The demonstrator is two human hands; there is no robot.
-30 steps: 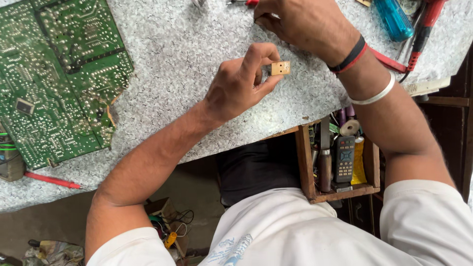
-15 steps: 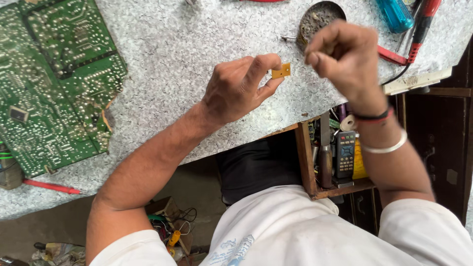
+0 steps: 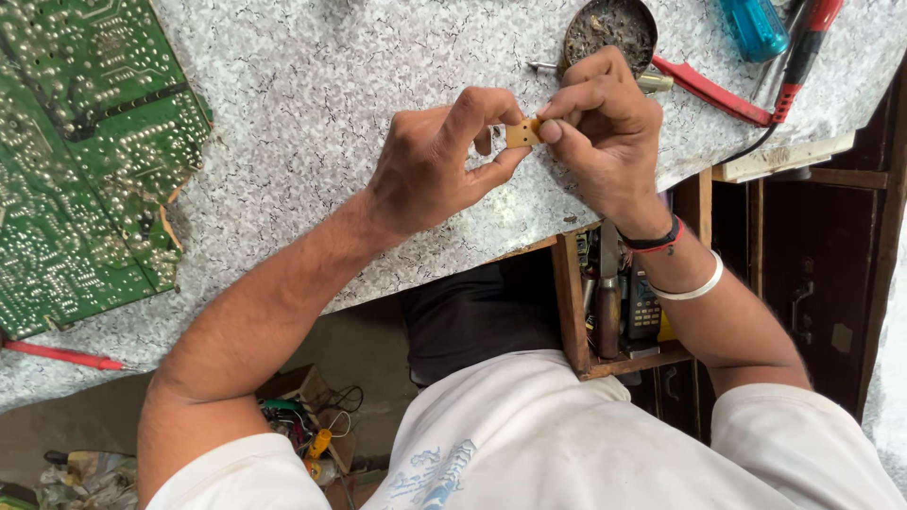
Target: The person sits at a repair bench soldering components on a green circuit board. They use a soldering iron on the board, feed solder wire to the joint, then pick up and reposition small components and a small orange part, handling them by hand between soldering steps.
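Item one: I am pinching a small tan component point(image 3: 521, 133) between the thumb and forefinger of my left hand point(image 3: 436, 161), holding it just above the speckled grey worktop point(image 3: 312, 104). My right hand point(image 3: 605, 123) is meeting it from the other side, thumb and forefinger tips closing on the same piece, the other fingers curled in.

Item two: a round tin of dark residue point(image 3: 610, 28) is sitting just beyond my right knuckles, with a metal rod point(image 3: 548, 67) lying beside it.

Item three: red-handled pliers point(image 3: 713, 90), a red probe point(image 3: 808, 42) and a blue-handled screwdriver point(image 3: 754, 26) are lying at the far right.

Item four: a large green circuit board point(image 3: 80, 161) is resting solder-side up at the far left, well apart from both hands, a red tool point(image 3: 61, 355) near it.
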